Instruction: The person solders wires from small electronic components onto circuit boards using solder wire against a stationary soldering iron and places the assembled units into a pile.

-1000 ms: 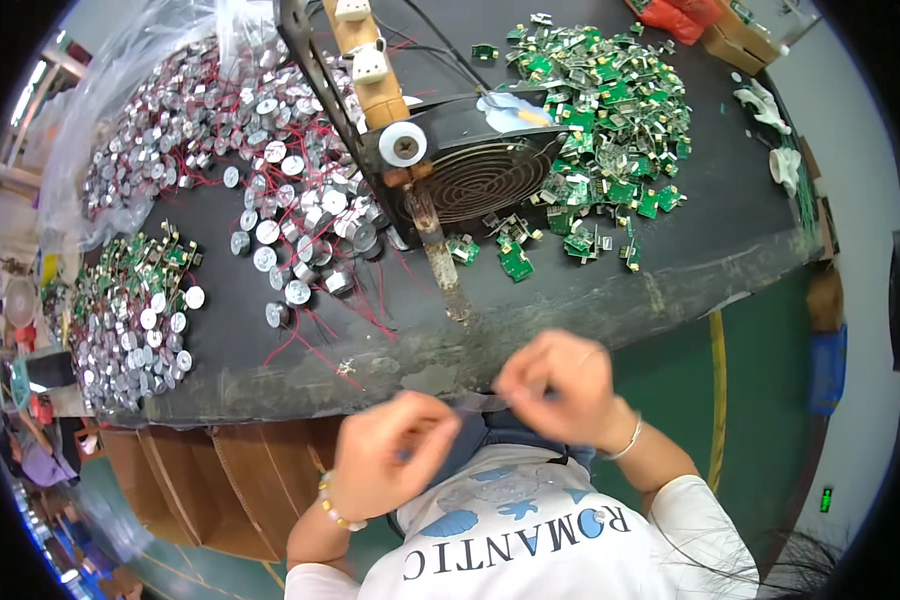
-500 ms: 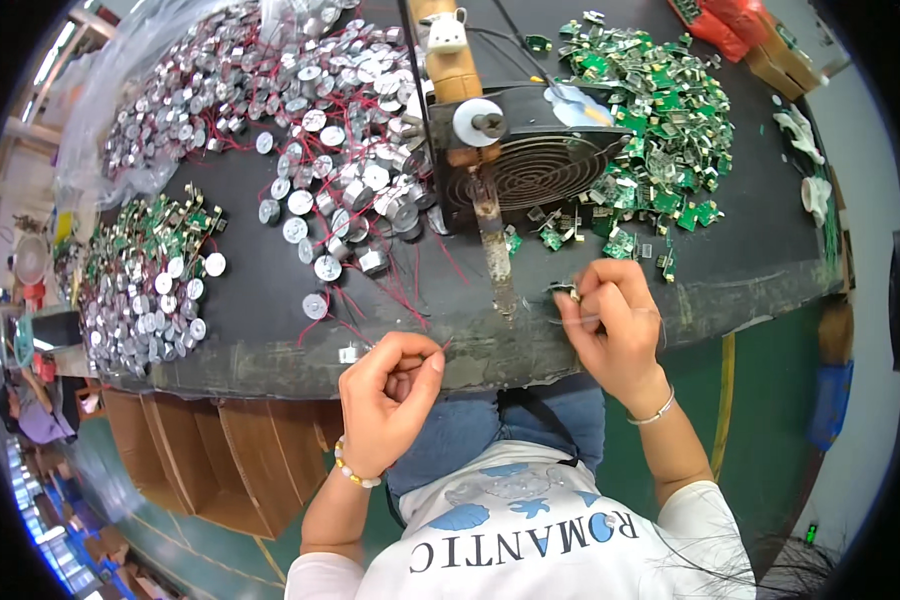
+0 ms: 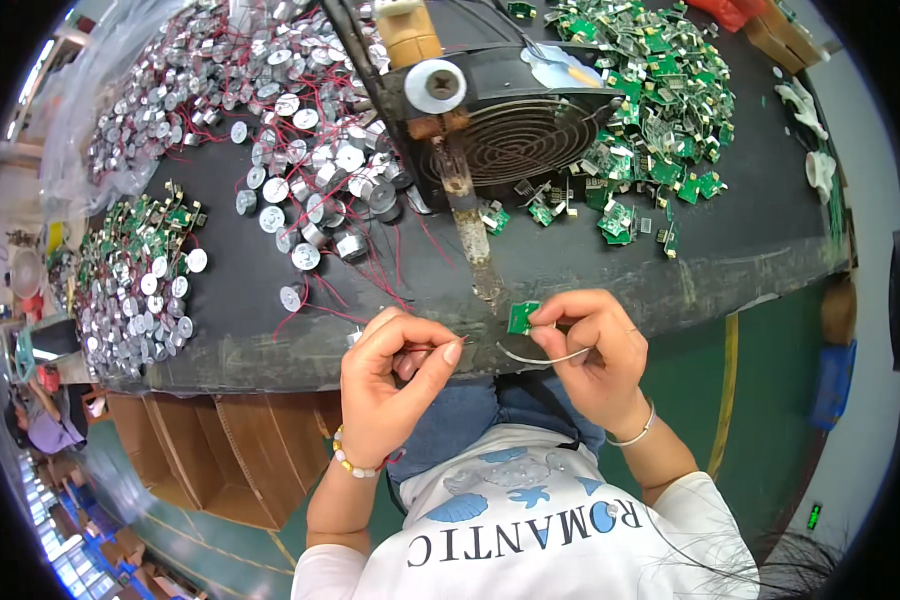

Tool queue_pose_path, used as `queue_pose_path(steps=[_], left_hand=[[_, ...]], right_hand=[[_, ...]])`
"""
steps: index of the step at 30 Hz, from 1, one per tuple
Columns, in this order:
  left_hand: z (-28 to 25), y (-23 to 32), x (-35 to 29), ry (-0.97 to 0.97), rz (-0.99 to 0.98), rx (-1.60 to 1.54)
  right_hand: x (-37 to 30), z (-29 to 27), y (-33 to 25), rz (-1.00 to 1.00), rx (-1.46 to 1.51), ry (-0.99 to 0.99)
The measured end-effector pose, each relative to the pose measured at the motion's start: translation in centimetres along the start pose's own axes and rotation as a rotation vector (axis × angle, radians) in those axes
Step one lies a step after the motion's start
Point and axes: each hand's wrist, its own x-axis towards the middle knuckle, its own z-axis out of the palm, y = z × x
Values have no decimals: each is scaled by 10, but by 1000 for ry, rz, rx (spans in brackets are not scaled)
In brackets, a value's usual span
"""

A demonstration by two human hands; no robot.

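Note:
My left hand [image 3: 385,370] is closed in a pinch on thin red wire [image 3: 422,349], whose ends poke out past the fingertips. A small round metal part [image 3: 354,338] shows beside its knuckles, mostly hidden. Between thumb and forefinger my right hand [image 3: 602,350] grips a small green circuit board [image 3: 520,318], flat face showing. A thin silvery wire, perhaps solder [image 3: 530,359], runs out of the same hand and curves leftward below the board. Just above the gap between my hands is the tip of a soldering iron [image 3: 475,250], fixed pointing down and apart from the board.
A black fan [image 3: 530,145] stands behind the iron. Many silver discs with red wires [image 3: 305,170] cover the far left; loose green boards [image 3: 660,110] are heaped far right. Boards joined to discs [image 3: 145,270] lie at left. Cardboard boxes [image 3: 220,450] stand below the table's front edge.
My right hand has come left, bringing the circuit board close to the iron tip and turning its green face into view. My left hand has shifted slightly right. The whole view has shifted a little.

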Motion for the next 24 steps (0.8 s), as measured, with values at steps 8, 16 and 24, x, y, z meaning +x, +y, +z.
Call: queue_pose_path(steps=[8, 16, 24], left_hand=[[9, 2, 8, -146, 27, -262], [13, 15, 14, -155, -87, -368], [12, 19, 19, -161, -52, -385]], right_hand=[[14, 0, -11, -38, 200, -113], [20, 0, -3, -75, 178, -62], [29, 1, -3, -115, 173, -33]])
